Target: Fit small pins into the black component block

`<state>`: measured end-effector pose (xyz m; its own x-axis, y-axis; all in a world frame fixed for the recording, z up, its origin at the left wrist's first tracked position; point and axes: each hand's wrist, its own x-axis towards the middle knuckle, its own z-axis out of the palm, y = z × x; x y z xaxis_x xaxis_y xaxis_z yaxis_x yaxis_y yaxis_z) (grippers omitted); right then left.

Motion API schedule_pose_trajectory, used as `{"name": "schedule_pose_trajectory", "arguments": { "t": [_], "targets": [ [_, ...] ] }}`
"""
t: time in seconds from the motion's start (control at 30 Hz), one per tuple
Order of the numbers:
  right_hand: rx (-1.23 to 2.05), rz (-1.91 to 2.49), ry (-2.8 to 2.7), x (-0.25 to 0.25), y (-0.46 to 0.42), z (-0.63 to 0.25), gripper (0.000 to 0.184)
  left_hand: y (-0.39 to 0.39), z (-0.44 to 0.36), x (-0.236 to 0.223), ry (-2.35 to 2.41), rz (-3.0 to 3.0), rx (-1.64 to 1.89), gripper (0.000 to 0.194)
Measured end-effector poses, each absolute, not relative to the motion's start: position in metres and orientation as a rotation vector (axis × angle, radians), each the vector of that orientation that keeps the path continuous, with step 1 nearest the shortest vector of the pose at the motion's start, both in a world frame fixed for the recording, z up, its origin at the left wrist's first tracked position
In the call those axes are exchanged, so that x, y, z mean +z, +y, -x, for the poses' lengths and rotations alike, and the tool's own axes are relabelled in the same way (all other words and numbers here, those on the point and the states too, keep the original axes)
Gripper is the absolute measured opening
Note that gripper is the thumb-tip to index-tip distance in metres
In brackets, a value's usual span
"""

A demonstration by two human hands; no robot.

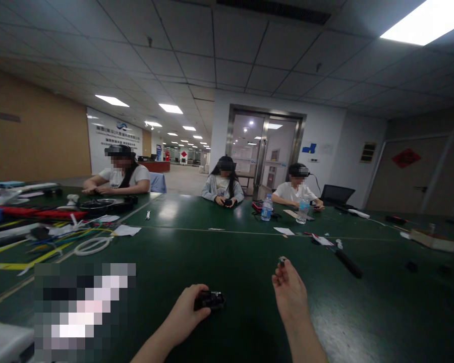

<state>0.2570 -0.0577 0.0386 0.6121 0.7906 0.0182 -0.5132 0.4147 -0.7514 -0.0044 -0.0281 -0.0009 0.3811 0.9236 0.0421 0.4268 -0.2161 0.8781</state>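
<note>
My left hand (189, 310) is closed around the near end of a small black plastic object (213, 299) with a glossy, uneven upper side. Its thumb lies along the front edge and the fingers wrap the back; the exact kind of object cannot be made out. To the right, my right hand (290, 287) is raised above the green table (245, 262), palm turned inward. Between its thumb and fingertips it pinches a tiny dark piece with a light, metallic-looking spot (282, 260). The two hands are well apart.
A black-handled tool (348, 263) lies to the right, near paper scraps (322, 240). Two water bottles (267, 207) stand farther back. Coiled white cable (94, 246), wires and tools crowd the left. Three people (223, 184) sit across the table. A blurred patch covers the lower left.
</note>
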Motion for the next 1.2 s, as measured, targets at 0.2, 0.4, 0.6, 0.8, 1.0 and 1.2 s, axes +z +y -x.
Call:
{"name": "schedule_pose_trajectory", "arguments": {
  "t": [0.2,0.4,0.6,0.8,1.0,1.2],
  "targets": [
    [0.892,0.85,-0.517,0.036,-0.056,-0.25,0.033,-0.025,0.008,-0.01,1.132,-1.841,0.779,0.047],
    [0.964,0.927,-0.612,0.038,-0.059,-0.228,0.041,-0.023,0.007,-0.015,1.12,-1.845,0.812,0.046],
    [0.949,1.159,-1.134,0.038,-0.065,-0.201,0.03,-0.027,0.003,-0.005,1.155,-1.837,0.813,0.044],
    [0.885,1.393,-1.597,0.023,-0.068,-0.182,0.018,-0.027,0.002,-0.007,1.139,-1.922,0.839,0.039],
    [0.825,1.433,-1.732,0.016,-0.065,-0.179,0.018,-0.029,0.001,-0.001,1.173,-1.964,0.795,0.04],
    [0.825,1.435,-1.744,0.016,-0.065,-0.179,0.018,-0.029,0.001,-0.001,1.168,-1.965,0.799,0.039]
  ]
}}
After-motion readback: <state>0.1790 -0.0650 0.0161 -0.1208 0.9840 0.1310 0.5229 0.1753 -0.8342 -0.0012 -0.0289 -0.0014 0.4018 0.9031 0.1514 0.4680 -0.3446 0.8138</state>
